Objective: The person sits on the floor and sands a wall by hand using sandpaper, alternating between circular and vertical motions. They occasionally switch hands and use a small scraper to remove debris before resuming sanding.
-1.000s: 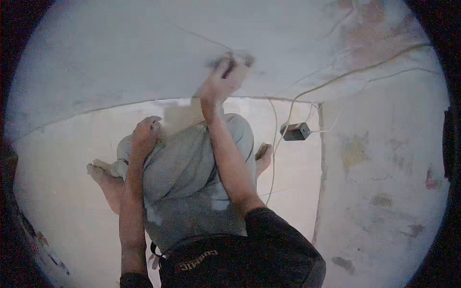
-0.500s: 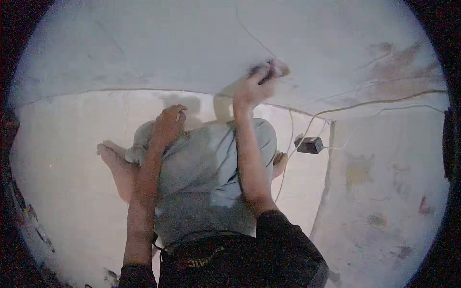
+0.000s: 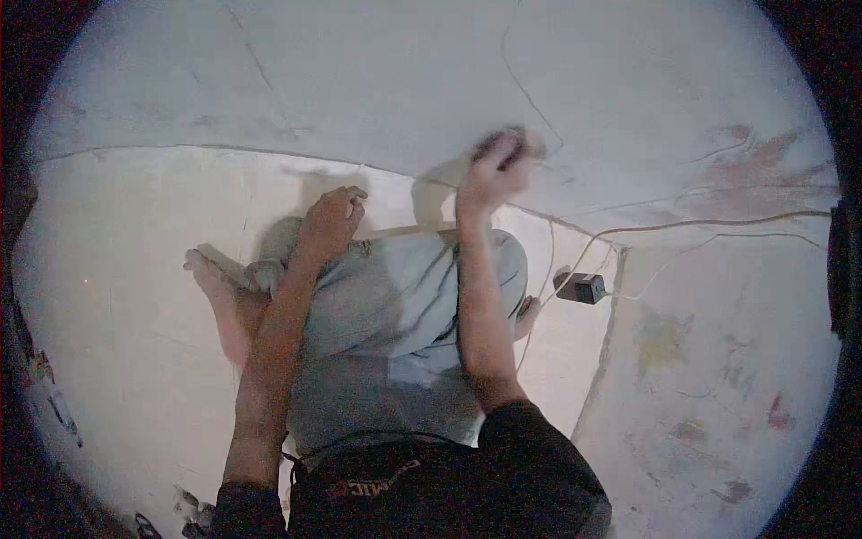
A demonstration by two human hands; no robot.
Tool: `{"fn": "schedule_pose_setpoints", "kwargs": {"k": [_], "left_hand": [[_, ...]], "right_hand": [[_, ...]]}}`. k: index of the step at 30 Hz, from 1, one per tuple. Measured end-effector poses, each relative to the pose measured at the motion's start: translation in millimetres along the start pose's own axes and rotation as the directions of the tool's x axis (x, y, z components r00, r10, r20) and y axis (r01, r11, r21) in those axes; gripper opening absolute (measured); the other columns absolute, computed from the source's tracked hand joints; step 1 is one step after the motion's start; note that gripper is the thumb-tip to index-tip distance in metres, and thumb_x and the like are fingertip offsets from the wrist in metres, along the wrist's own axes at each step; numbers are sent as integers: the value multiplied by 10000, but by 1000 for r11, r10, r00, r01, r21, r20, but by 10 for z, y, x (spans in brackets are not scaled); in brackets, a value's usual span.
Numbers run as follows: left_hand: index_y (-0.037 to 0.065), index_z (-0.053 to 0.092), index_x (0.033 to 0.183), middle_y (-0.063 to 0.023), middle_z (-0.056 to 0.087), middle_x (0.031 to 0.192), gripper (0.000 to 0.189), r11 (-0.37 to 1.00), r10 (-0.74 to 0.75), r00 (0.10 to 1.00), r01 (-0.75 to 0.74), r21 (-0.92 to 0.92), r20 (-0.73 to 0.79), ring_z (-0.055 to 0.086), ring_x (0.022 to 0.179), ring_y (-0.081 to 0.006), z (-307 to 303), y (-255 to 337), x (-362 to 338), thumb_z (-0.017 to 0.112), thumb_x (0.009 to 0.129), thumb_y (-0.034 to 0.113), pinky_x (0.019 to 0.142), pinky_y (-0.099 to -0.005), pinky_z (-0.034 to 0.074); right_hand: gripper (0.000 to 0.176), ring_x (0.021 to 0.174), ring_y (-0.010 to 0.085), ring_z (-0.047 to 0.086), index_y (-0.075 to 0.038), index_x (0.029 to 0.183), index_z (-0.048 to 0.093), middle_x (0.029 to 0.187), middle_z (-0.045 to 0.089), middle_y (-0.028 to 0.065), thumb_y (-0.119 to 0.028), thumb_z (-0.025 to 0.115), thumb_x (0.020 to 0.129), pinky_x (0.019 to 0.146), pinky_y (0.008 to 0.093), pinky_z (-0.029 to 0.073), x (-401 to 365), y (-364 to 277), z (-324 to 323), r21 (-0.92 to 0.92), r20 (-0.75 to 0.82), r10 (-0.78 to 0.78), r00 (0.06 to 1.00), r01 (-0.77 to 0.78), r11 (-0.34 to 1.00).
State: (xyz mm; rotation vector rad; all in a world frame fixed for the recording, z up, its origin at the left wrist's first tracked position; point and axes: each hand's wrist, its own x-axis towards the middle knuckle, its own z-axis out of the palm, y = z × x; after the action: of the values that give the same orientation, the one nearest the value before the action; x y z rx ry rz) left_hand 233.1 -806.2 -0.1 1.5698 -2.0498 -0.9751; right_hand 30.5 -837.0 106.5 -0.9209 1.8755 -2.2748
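My right hand [image 3: 496,175] is raised against the grey wall [image 3: 404,81], its fingers closed round a small dark object [image 3: 512,148] that is blurred by motion. I cannot make out what this object is. Over my knee, my left hand [image 3: 334,218] hangs with its fingers bent and slightly apart, and nothing shows between them. Grey trousers [image 3: 377,305] cover my folded legs below both hands.
A black box-shaped adapter [image 3: 580,287] with cables lies on the pale floor [image 3: 135,314] right of my knee. A cable [image 3: 709,221] runs to the right edge. The stained side wall [image 3: 709,359] stands at right. Dark clutter shows at lower left.
The view has shifted slightly. My right hand still holds the dark object at the wall and sits a little lower and further right in view. My left hand stays over my knee.
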Motion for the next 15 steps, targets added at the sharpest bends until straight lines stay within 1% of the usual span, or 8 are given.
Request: {"fn": "schedule_pose_setpoints", "kwargs": {"k": [2,3,5,7,9,11,13,15], "left_hand": [[74,597,1078,-157,619,1006,258,1000,1,1000,-1,-30,-7,588,985,-322,-18,62,58,486,885,204,889,-426,457],[72,599,1072,-155,620,1003,255,1000,16,1000,-16,-17,-27,591,978,-324,-15,79,27,489,884,204,880,-427,462],[70,600,1067,-153,621,1000,253,1000,19,999,-19,2,-50,594,971,-326,-38,80,-3,491,882,205,870,-427,467],[76,597,1068,-151,624,996,251,995,93,991,-91,34,-95,598,967,-321,-37,63,-49,500,879,209,861,-431,473],[74,595,1070,-150,627,1000,255,999,46,997,-45,24,-56,597,974,-317,-54,68,-1,500,878,210,868,-432,470],[71,594,1072,-148,630,1003,258,1000,-10,1000,10,23,-7,596,981,-313,-43,55,7,501,877,212,876,-433,467],[74,596,1083,-148,633,1010,267,999,29,999,-30,-35,-27,594,990,-313,-20,31,20,499,874,208,888,-436,463],[68,596,1082,-151,633,1010,269,999,-12,1000,13,-41,6,593,990,-316,-104,110,-37,497,873,206,892,-437,462]], "right_hand": [[155,625,151,618,16,929,618,759,667,136,-119,542,921,550,274,468,-48,228,-43,-200,619,-496,608,733,650],[155,625,151,618,16,929,618,759,667,136,-119,542,921,550,274,468,-36,247,-37,-202,614,-501,610,735,647],[140,673,249,655,2,949,636,788,668,156,-109,585,879,617,329,498,-45,218,17,-145,387,-2,922,63,987],[132,600,241,594,-7,879,601,697,612,102,-129,563,912,597,335,475,-156,114,29,-197,304,-174,937,241,950],[173,596,206,575,-2,871,600,719,614,85,-156,546,930,584,326,469,-112,183,29,-160,530,-484,696,643,749],[179,612,202,569,13,891,588,744,611,89,-151,532,936,574,327,464,-32,115,-20,-173,510,-539,671,693,700],[109,712,307,611,12,934,582,801,618,142,-82,549,888,651,358,482,7,-175,19,-89,72,41,997,-35,995],[100,736,305,608,11,937,570,827,609,155,-73,546,889,675,358,486,-55,13,-31,-22,210,155,965,-154,988]]}}
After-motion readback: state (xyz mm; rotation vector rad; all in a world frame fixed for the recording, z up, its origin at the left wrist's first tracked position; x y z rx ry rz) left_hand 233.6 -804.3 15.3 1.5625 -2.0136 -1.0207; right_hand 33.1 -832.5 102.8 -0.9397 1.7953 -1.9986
